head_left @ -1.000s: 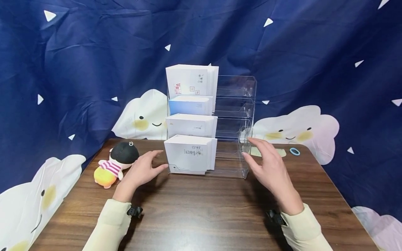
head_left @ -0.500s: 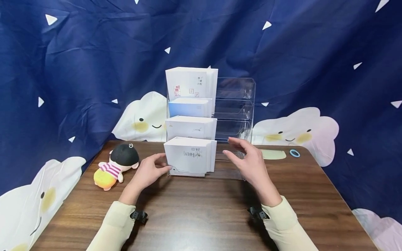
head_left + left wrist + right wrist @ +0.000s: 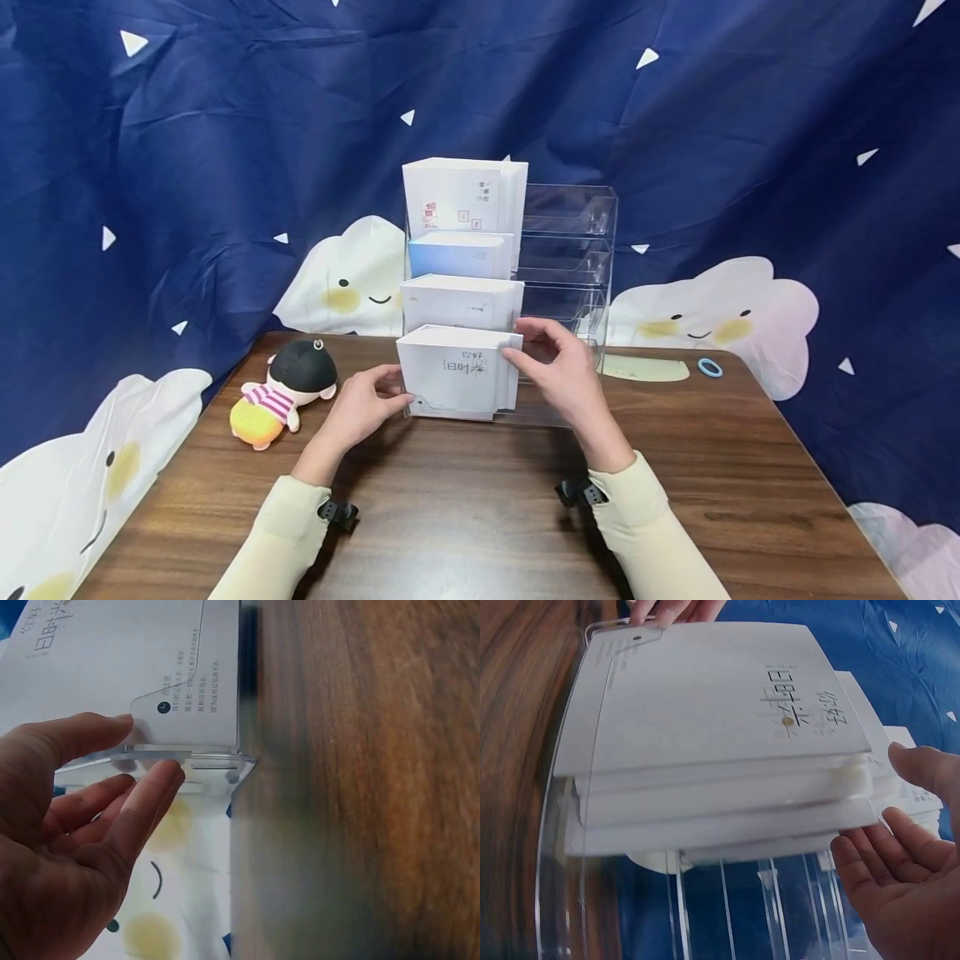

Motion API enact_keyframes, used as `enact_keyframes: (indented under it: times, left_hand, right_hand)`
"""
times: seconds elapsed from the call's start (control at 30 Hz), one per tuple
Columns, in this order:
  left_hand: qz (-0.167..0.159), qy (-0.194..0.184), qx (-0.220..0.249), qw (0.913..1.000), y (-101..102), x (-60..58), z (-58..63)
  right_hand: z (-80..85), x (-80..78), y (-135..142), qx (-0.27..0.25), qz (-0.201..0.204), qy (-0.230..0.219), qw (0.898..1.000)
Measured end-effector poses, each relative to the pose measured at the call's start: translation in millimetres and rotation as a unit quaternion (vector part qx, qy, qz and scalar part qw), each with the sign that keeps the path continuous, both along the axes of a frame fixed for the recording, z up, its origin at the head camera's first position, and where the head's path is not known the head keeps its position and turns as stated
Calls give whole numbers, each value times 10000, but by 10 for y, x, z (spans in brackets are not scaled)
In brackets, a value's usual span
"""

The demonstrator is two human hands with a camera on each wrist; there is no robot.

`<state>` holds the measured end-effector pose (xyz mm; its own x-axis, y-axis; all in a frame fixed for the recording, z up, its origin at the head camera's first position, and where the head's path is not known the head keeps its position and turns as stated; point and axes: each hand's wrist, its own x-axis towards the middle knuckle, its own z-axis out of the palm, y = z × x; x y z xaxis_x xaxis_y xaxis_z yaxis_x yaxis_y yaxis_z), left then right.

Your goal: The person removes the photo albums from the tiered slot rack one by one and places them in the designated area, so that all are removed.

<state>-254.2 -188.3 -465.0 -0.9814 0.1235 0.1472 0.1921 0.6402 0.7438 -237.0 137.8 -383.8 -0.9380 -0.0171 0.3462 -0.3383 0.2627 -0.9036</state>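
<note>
A clear acrylic rack with stepped tiers stands on the table. Each tier bears thick, pale card packs at its left side. The front pack is white with dark Chinese lettering; layered edges show at its right end. My left hand holds the rack's lower left corner, thumb on the front lip and fingers along the side panel. At the front pack's upper right edge is my right hand. Its fingers reach the pack's back while the thumb stands apart from it.
Left of the rack lies a plush doll with a black cap and striped shirt. A pale green flat piece and a blue ring lie behind on the right. A dark blue curtain hangs behind the wooden table.
My right hand has moved left from the rack's right side to the front pack's right edge. My left hand has come in from just left of the rack onto its lower corner.
</note>
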Motion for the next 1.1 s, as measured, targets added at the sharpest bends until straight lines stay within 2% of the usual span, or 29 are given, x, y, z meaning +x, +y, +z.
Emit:
enact_keyframes:
  times: [0.43,0.63,1.1]
  left_hand:
    - [38,-101,-85,9999,-2,-25,-14]
    - [33,-90,-80,9999,-11,-39,-46]
    - [16,-75,-109,9999,-9,-34,-36]
  right_hand:
    - [-97,-84,-118,-574,19,-318,9978]
    - [-155,-105,-149,-590,45,-339,9977]
    - [-241,-116,-223,-456,37,-411,9981]
